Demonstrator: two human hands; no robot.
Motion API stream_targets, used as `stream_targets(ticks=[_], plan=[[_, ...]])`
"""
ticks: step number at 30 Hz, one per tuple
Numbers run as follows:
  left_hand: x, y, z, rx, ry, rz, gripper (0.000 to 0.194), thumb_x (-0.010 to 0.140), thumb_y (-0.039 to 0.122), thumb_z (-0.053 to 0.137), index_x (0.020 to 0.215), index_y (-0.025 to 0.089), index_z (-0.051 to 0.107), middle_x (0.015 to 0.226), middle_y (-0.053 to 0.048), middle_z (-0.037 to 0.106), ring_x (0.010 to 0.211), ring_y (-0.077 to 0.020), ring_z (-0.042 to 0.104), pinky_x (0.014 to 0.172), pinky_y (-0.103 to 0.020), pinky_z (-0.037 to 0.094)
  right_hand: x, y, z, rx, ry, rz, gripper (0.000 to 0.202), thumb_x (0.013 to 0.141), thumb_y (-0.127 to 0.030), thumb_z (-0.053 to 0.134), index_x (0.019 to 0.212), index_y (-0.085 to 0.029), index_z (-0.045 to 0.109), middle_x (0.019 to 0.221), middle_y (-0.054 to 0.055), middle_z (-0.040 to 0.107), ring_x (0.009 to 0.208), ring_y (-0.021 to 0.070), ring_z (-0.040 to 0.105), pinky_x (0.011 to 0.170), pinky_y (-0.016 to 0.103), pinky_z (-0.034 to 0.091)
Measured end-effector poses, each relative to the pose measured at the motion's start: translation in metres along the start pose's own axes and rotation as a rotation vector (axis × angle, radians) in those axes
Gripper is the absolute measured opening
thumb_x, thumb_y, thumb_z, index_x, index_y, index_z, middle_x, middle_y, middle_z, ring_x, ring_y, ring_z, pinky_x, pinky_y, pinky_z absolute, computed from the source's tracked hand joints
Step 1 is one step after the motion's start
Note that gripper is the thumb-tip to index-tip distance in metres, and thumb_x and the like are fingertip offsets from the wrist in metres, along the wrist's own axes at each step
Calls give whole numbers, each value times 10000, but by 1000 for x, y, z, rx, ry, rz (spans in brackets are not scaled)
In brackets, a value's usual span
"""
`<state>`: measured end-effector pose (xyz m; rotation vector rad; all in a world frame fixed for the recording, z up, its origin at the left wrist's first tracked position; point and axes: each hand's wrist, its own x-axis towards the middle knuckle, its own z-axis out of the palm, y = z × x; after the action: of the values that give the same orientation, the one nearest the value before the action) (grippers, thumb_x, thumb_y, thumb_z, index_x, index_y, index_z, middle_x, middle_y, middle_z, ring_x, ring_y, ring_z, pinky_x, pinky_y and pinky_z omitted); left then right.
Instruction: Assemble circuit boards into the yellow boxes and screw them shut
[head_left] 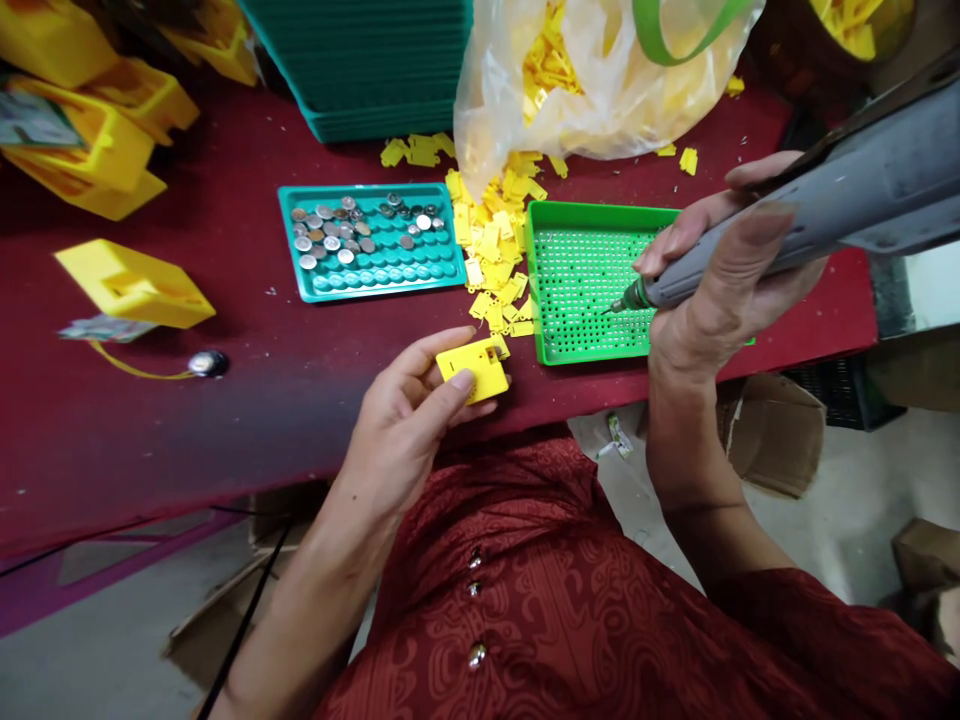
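My left hand (412, 410) pinches a small yellow plastic case (484, 375) between thumb and fingers, just over the table's front edge. A notch with something dark in it shows at the case's upper right corner. My right hand (720, 270) is wrapped round a grey electric screwdriver (810, 215). Its thin bit points down and left over the green perforated tray (555, 350), apart from the yellow case. Small yellow plastic pieces (491, 245) lie heaped just left of that tray. A teal ribbed tray (382, 285) farther left holds several button cells (330, 228).
A clear plastic bag (622, 110) of yellow parts stands at the back beside a teal tray stack (375, 70). Yellow housings (82, 130) pile up at the back left. One yellow housing (142, 285) with a wired round part (208, 363) lies at left. Cardboard boxes (776, 435) are on the floor.
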<state>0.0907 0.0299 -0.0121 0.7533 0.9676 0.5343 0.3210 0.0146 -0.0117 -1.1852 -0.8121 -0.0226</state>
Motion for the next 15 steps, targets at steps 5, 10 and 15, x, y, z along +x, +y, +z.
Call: stream_targets(ticks=[5, 10, 15], plan=[[-2, 0, -1, 54, -6, -3, 476, 818, 422, 896, 1215, 208, 744, 1084, -68, 806, 917, -207, 788, 735, -278, 690, 2, 5, -5, -81, 1, -48, 413, 1009, -717, 543, 1039, -306, 531, 644, -69, 429, 473, 120, 452, 474, 301, 375], [-4, 1, -1, 71, -8, 9, 469, 829, 411, 888, 1223, 206, 737, 1097, -75, 807, 940, -210, 791, 738, -270, 687, -2, -30, -10, -264, -311, 232, 562, 967, -826, 536, 1241, -335, 557, 799, 6, 584, 768, 198, 684, 636, 367, 561], [-5, 2, 1, 59, 7, 8, 478, 800, 421, 915, 1189, 202, 745, 1043, -66, 806, 897, -205, 790, 719, -269, 688, -9, -58, -3, -194, -331, 359, 581, 966, -808, 560, 1296, -329, 561, 892, 27, 643, 888, 221, 747, 649, 364, 622]])
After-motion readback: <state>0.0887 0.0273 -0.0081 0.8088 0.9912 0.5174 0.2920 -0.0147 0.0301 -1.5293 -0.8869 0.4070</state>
